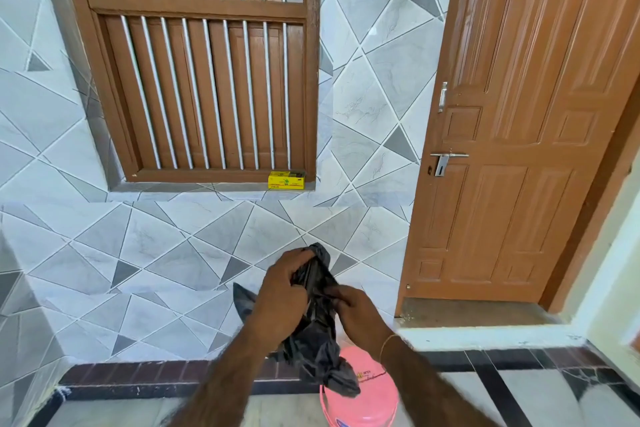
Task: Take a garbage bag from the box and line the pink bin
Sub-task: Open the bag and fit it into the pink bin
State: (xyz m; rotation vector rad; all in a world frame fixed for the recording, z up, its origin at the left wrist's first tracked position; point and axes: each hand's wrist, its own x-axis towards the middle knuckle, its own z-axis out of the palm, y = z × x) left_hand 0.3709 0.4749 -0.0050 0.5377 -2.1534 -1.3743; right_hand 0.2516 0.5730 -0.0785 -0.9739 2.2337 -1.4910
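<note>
While both my hands clutch the black garbage bag [313, 340], it hangs crumpled.
Left hand [282, 291] and right hand [353, 308] fingers curl round it above the pink bin [367, 395].

one garbage bag [313, 340], one pink bin [363, 395], one box [286, 180], two hands

Box on sill, bin on floor.
The box [286, 180] sits at the window sill's [207, 186] right end; the bin [360, 395] stands below, left of the door [519, 149].
</note>
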